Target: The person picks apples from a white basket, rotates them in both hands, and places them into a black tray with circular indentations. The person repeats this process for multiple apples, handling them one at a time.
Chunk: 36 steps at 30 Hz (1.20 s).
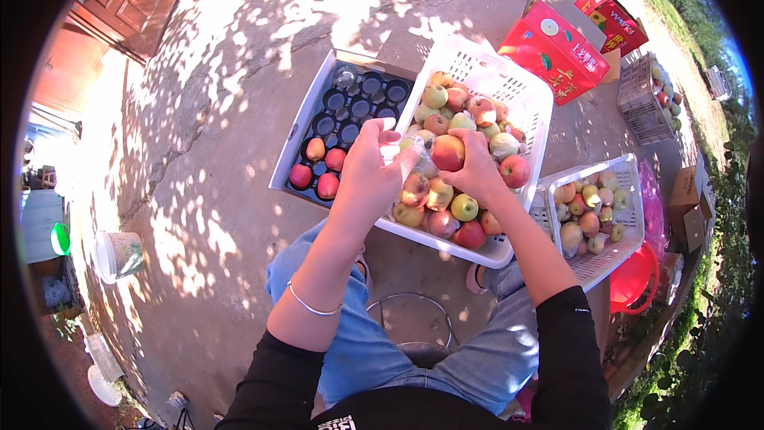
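My right hand (481, 168) grips a red-yellow apple (447, 153) over a white plastic crate (441, 241). Beside that apple is my left hand (369, 174), its fingers curled and its thumb pointing right. Crumpled clear plastic film (413, 143) shows at the left thumb tip; I cannot tell whether that hand holds it. Many apples lie in the crate, some in clear film. Left of the crate, a shallow carton (301, 125) holds a black moulded fruit tray (341, 108). Several red apples (327, 186) sit in its near-left cups. My left hand hides part of the tray.
A second white crate of apples (637, 215) stands at right, near a red basin (632, 280). Red printed apple cartons (552, 51) and a grey crate of apples (638, 104) are farther off. A white bucket (116, 257) stands left on the concrete.
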Each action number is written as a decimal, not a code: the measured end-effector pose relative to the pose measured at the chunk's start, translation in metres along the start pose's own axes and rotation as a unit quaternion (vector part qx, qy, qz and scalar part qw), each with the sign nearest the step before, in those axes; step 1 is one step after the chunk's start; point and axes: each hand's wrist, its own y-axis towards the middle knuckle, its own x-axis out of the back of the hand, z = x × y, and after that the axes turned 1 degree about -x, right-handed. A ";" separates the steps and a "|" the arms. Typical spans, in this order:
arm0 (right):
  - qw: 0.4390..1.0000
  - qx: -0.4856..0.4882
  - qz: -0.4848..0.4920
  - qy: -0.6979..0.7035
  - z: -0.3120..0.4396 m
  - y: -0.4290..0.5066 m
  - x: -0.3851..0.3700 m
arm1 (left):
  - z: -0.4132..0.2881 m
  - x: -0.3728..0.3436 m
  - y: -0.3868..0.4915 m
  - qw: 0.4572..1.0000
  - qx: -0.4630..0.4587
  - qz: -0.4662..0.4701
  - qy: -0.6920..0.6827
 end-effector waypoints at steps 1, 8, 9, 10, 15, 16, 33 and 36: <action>0.997 0.051 -0.026 0.044 0.007 -0.014 0.012 | 0.000 -0.004 -0.001 1.000 -0.005 0.022 -0.020; 0.955 0.186 -0.224 0.052 0.066 -0.080 0.038 | -0.024 -0.041 -0.034 0.913 0.180 0.245 -0.271; 0.951 0.199 -0.234 0.043 0.071 -0.082 0.039 | -0.028 -0.044 -0.037 0.906 0.185 0.244 -0.293; 0.946 0.212 -0.243 0.034 0.075 -0.083 0.039 | -0.025 -0.046 -0.038 0.895 0.178 0.244 -0.329; 0.937 0.224 -0.184 0.194 0.071 -0.085 0.040 | -0.033 -0.053 -0.034 0.825 0.248 0.214 -0.462; 0.930 0.163 -0.134 0.302 0.072 -0.092 0.034 | -0.032 -0.057 -0.034 0.828 0.258 0.193 -0.458; 0.931 0.149 -0.149 0.297 0.052 -0.077 0.049 | -0.037 -0.078 -0.018 0.845 0.221 0.228 -0.430; 0.912 0.186 -0.124 0.343 0.053 -0.080 0.049 | -0.036 -0.078 -0.017 0.826 0.244 0.214 -0.462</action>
